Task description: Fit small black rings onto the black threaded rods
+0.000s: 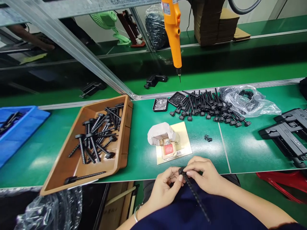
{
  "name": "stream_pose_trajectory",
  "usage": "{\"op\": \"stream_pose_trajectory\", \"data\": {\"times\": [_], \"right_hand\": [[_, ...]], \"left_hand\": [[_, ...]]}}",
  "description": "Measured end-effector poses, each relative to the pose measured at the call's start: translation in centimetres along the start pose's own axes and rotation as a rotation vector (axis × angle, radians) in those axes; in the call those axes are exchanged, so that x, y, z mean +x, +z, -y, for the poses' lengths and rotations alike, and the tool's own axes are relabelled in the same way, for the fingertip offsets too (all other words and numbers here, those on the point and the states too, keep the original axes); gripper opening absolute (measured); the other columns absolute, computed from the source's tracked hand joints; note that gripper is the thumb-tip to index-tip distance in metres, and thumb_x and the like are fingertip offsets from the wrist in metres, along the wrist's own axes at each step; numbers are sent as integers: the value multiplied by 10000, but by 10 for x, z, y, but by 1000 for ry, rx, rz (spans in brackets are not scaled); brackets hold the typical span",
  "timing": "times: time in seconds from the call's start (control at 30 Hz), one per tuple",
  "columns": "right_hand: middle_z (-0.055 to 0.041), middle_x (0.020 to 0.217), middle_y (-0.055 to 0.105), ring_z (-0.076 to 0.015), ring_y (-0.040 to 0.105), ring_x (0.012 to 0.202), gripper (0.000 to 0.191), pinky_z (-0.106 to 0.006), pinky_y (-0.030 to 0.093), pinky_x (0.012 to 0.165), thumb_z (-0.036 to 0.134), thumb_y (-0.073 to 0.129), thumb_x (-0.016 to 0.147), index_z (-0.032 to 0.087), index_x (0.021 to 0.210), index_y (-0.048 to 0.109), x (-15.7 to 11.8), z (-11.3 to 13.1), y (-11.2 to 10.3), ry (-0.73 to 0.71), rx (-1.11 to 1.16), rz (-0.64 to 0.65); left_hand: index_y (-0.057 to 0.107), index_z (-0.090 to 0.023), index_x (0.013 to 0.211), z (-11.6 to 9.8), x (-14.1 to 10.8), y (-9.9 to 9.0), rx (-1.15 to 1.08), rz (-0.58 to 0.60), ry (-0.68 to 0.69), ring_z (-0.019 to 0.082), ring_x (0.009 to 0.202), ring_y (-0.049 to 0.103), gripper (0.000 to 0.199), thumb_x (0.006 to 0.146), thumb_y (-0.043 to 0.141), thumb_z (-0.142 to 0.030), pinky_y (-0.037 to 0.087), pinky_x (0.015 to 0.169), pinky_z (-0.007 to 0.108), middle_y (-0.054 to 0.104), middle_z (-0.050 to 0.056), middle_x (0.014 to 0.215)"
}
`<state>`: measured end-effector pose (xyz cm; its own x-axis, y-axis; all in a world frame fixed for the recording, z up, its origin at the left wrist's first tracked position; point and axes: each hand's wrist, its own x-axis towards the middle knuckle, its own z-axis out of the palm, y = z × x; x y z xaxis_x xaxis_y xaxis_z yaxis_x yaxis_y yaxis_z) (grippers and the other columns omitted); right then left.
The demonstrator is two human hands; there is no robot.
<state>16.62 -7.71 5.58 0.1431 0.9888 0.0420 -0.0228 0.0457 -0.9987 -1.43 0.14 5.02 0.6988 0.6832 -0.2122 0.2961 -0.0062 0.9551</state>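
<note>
A black threaded rod with a knob head (195, 195) is held over my lap, its knob at the top and its tip pointing down to the right. My left hand (166, 187) pinches the knob from the left. From the right, my right hand (203, 174) closes thumb and fingers on the rod just by the knob. Ahead lie a few small black rings (208, 138) and a white and red fixture (165, 137) on a yellow sheet (187, 143). Many similar rods (206, 107) are heaped behind them.
A brown bin (127, 140) with rods stands left, a blue bin (28, 124) farther left. An orange screwdriver (174, 35) hangs above. Small parts fill two black trays (160, 110). A plastic bag (259, 102) and black Bosch frames (287, 134) are at right.
</note>
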Motion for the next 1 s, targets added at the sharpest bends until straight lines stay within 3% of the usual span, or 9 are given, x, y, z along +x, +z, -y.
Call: {"op": "stream_pose_trajectory", "data": {"times": [0.13,0.3,0.4,0.63,0.83,1.0], "right_hand": [[-74,958,618,-136,648,714,374,-285,564,670,460,737,783,142,969,678,2,2,2,263,215,34],[-4,652,632,-117,619,573,526,-246,524,581,507,873,572,123,805,599,5,1,6,496,406,165],[9,597,617,-102,583,497,591,-234,501,518,541,889,503,130,766,555,6,0,9,560,465,195],[38,596,598,-107,605,499,529,-252,540,538,526,823,635,141,881,556,1,4,7,502,451,154],[-4,636,648,-140,668,584,236,-270,573,608,305,700,761,140,905,614,-7,8,-1,394,355,160],[-24,736,680,-145,689,659,180,-251,569,648,188,651,776,159,947,700,-11,9,-6,281,210,163]], "left_hand": [[660,-150,875,-7,2,0,102,9,94,142,508,577,182,861,621,-327,456,513,224,657,25,615],[641,-170,787,-17,4,1,200,49,209,135,511,551,103,839,579,-233,427,523,220,661,20,626],[616,-179,773,-21,3,1,230,100,251,148,534,595,144,872,514,-197,455,546,222,679,25,628],[598,-171,834,-21,1,-4,301,148,282,159,589,595,125,904,494,-164,483,588,236,646,33,681],[592,-175,864,-21,3,-6,288,200,342,155,624,571,86,875,511,-148,473,598,237,627,29,733],[598,-177,934,-23,4,-7,247,215,340,156,649,569,106,869,521,-144,473,604,240,618,31,766]]}}
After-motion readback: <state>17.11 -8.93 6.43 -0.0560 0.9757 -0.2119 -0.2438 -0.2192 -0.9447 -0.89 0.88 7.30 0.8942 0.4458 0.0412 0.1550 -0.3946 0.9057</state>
